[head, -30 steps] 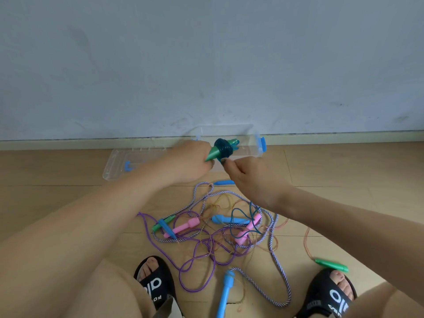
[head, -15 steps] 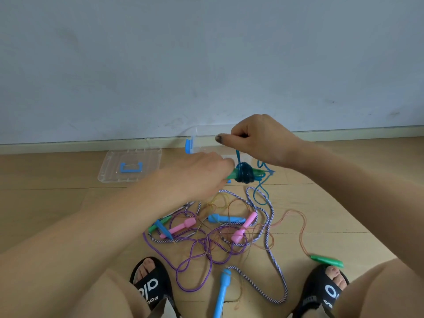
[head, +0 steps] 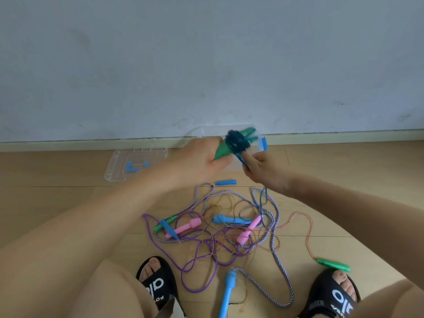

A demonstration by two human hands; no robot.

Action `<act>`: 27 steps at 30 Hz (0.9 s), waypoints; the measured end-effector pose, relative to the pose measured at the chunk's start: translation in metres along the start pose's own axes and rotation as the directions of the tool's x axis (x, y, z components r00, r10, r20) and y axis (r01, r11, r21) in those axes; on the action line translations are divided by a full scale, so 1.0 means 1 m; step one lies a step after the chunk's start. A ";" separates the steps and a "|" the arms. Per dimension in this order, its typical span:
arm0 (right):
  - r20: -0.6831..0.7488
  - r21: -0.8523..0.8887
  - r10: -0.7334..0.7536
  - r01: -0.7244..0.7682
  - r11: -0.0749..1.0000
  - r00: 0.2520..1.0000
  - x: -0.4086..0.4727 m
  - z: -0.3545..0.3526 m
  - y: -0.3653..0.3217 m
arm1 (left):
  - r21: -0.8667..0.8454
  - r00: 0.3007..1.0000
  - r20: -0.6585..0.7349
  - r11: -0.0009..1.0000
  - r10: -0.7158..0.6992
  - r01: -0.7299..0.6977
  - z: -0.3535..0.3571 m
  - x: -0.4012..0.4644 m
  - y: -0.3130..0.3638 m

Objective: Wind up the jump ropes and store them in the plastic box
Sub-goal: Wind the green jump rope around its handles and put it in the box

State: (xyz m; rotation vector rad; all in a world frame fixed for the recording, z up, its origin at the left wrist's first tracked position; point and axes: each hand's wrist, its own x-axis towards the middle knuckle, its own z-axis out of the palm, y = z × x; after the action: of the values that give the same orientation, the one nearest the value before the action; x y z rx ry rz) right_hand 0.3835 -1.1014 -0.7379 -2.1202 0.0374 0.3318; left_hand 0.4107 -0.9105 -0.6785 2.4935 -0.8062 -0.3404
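My left hand [head: 202, 157] grips the green handles [head: 221, 151] of a jump rope, with dark teal cord [head: 237, 141] wound around them in a thick coil. My right hand [head: 263, 171] pinches the loose end of that teal cord just below the coil. Both hands are held above the clear plastic box [head: 257, 145] with a blue latch, which stands by the wall. On the floor below lies a tangle of ropes [head: 218, 237]: a purple one, a striped one, a thin orange one, with pink [head: 184, 228] and blue [head: 231, 220] handles.
The box's clear lid [head: 135, 166] lies flat to the left by the skirting board. A green handle [head: 333, 265] rests by my right sandal, a blue handle [head: 227, 294] between my feet. My sandals [head: 158, 283] stand at the pile's near edge.
My right hand came down from above the coil to just below it, laying another turn of cord. The bundle rose back toward the box, and the loose teal cord got shorter.
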 end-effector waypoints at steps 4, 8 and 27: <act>-0.051 -0.233 -0.044 0.031 0.972 0.998 -0.015 0.014 -0.009 | -0.033 0.985 0.075 0.987 -0.152 0.155 -0.002 0.013 -0.036; 0.000 -0.532 -0.269 0.227 0.815 0.963 -0.030 0.019 -0.025 | 0.088 0.963 0.177 0.978 -0.201 0.188 0.016 0.022 -0.043; 0.055 -0.525 -0.244 0.236 0.818 0.968 0.011 -0.028 -0.035 | 0.269 0.953 0.270 0.939 0.141 -0.215 0.025 -0.013 0.024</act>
State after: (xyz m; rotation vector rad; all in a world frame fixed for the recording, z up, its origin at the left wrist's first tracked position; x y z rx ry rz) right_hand 0.4057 -1.1045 -0.6978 -2.6399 -0.3525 0.1838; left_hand 0.3798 -0.9293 -0.6863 2.6555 -1.2613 -0.5046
